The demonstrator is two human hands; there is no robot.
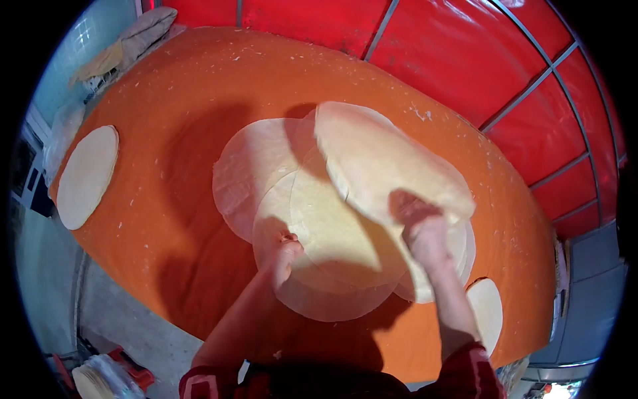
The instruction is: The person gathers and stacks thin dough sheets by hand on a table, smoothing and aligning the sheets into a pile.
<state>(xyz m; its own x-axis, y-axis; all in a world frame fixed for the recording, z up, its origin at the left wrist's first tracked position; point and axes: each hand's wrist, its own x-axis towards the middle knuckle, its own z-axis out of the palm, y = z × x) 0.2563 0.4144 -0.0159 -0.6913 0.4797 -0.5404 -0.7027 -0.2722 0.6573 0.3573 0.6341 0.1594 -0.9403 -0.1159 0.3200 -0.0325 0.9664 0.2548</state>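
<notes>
My right hand (423, 229) is closed on a pale round dough sheet (385, 159), whose far side is lifted and slightly blurred. Under it, several thin dough rounds overlap on the orange table; the front round (332, 266) lies flat and another round (249, 169) shows at the left. My left hand (284, 258) is over the left part of the front round, its fingers curled together. Whether dough is pinched in those fingers is hidden.
The orange table (139, 199) has small dough scraps on it. One dough round (88, 176) lies at its left edge, another (487, 312) at the right near my sleeve. A red panelled wall (452, 60) borders the back, and a crumpled cloth (136, 40) sits at the back left.
</notes>
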